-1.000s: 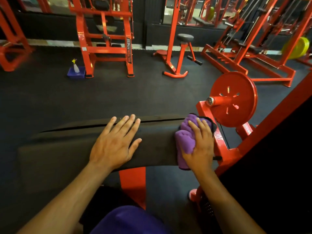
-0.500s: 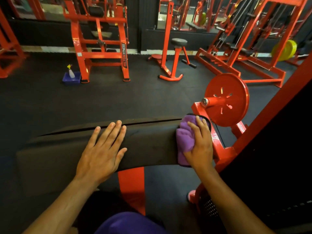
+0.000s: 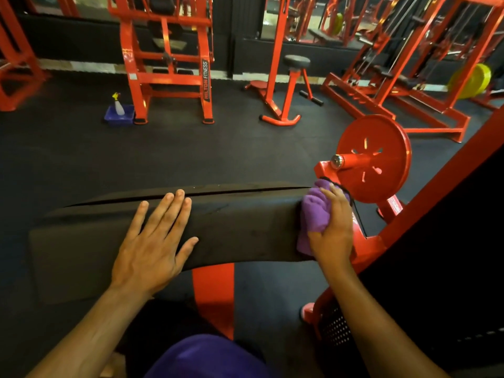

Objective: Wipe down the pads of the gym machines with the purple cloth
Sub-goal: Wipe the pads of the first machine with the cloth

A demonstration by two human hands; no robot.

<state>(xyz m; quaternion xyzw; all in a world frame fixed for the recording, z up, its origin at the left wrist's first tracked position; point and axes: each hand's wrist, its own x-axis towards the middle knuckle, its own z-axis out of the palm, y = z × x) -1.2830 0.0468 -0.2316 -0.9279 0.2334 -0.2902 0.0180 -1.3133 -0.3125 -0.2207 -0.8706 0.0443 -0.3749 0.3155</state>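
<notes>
A long black pad runs across in front of me on a red machine. My left hand rests flat on its middle-left part, fingers straight and spread. My right hand holds the bunched purple cloth against the pad's right end, with the fingers curved over it. Part of the cloth hangs below the hand, against the pad's end face.
A red weight plate on a chrome-tipped peg stands just right of the cloth. A red frame beam slants up on the right. A spray bottle sits in a blue tub on the black floor, beside other red machines.
My left hand has slid a little to the left along the pad. My right hand has kept the cloth at the pad's right end, shifting only slightly.
</notes>
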